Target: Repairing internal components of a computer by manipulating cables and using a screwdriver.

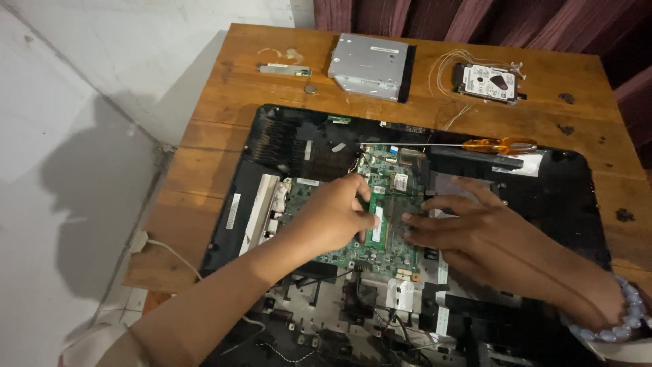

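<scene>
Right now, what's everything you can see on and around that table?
wooden table: one, brown, under everything
opened computer chassis: one, black, centre of table
circuit board: one, green, inside chassis
memory module: one, green, on board between both hands
screwdriver: one, orange handle, on chassis top edge
optical drive: one, silver, table far edge
hard drive: one, black and silver, far right
small board strip: one, far left
coin cell: one, silver, beside drive
left hand: on module's left
right hand: on module's right, beaded bracelet

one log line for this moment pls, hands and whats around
left hand: fingers on memory module | right hand: fingertips at module's other edge | green circuit board in open black computer case | screwdriver on case
</scene>
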